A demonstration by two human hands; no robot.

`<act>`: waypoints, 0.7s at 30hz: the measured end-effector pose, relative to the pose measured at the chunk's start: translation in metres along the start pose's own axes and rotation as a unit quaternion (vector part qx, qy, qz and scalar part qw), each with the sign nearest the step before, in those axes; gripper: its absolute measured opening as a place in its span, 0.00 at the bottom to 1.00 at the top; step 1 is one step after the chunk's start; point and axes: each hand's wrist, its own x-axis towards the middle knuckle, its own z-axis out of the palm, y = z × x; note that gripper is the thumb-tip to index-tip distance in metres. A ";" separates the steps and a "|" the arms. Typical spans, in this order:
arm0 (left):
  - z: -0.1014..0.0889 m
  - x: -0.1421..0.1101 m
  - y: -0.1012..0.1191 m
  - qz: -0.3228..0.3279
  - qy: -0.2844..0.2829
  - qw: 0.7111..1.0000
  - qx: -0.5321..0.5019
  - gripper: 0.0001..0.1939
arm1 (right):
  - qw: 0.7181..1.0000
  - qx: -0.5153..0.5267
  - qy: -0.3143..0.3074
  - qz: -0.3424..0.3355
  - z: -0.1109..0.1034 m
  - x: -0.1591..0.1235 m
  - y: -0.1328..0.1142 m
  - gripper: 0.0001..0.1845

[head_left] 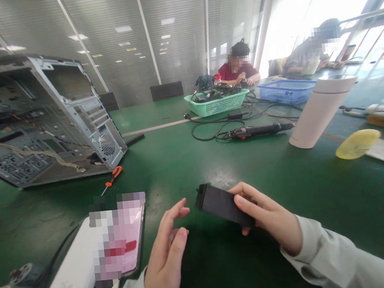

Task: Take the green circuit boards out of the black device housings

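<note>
My right hand [265,214] grips a black rectangular box-shaped part [223,203] with a small projection at its left end; its exact kind does not show. The thumb lies on its top, and the other fingers wrap around the far side and underneath. To the left of this part, my left hand [168,250] hovers with fingers apart, holding nothing and not touching it. Beside my left wrist lie a phone [137,233] with a lit pink screen and a white power bank [71,264].
An open computer case [83,109] stands at left, with an orange-handled screwdriver [114,175] by it. Beyond are a black electric screwdriver [262,130], a green basket [217,104] of cables, a blue basket [285,93] and a pale tumbler [321,111]. Two people sit at the far side.
</note>
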 end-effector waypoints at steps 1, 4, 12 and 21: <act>0.001 0.000 0.000 0.002 -0.006 1.000 0.000 0.20 | 0.994 -0.079 0.003 -0.081 -0.001 -0.002 0.002 0.22; 0.002 0.001 0.002 0.009 -0.031 0.999 0.016 0.18 | 0.909 -0.301 0.002 -0.288 -0.002 -0.006 0.006 0.11; 0.001 0.006 0.010 0.051 -0.054 0.991 0.110 0.11 | 0.787 -0.440 -0.011 -0.432 -0.006 -0.004 0.009 0.19; 0.001 0.008 0.012 0.078 -0.043 0.987 0.130 0.09 | 0.804 -0.450 0.010 -0.389 -0.002 -0.009 0.013 0.26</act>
